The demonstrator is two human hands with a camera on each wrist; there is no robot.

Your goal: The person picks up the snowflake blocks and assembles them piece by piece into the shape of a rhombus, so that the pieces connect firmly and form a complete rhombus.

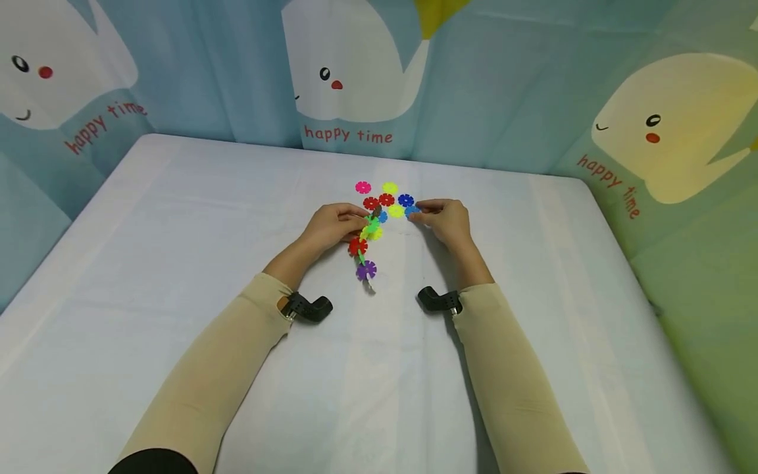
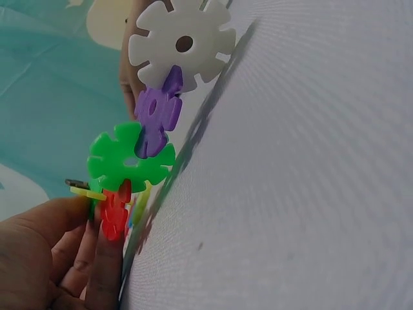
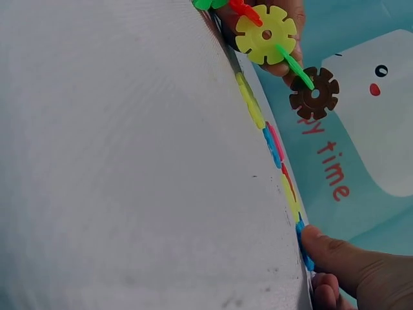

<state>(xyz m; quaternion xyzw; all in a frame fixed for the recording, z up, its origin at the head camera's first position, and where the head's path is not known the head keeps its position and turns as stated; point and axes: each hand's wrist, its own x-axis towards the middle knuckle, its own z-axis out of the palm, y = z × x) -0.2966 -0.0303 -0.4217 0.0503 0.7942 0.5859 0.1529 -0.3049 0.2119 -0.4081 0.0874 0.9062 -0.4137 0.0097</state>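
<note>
Curtain [image 1: 237,72] writing: reads "happy time" in red, printed three times, each near a white whale [image 1: 367,66]; partly legible in the right wrist view too.
Left hand [image 1: 333,225]: clamped on the chain [image 1: 358,247], thumb and fingers pinching near the yellow disc [image 3: 255,44].
Chain position: in the left hand's fingertips, tilted, trailing toward the person.
Chain order, near end first: white disc [image 2: 200,58], purple disc [image 2: 164,116], green disc [image 2: 110,158], red disc [image 2: 115,216], yellow disc, small green link [image 3: 292,62], brown disc [image 3: 326,93].
Right hand [image 1: 447,220]: clamped on the light-blue disc [image 1: 412,210], thumb on top; how far the fingers reach underneath, cannot tell.
Light-blue disc position: at the right fingertips, low by the tabletop [image 1: 177,276], just beside the loose discs.
Loose discs [image 1: 387,199]: flat on tabletop, pink, yellow, red, blue; between both hands and slightly beyond.
Sleeves [image 1: 219,355]: tan, wrist cameras [image 1: 310,308] black.
</note>
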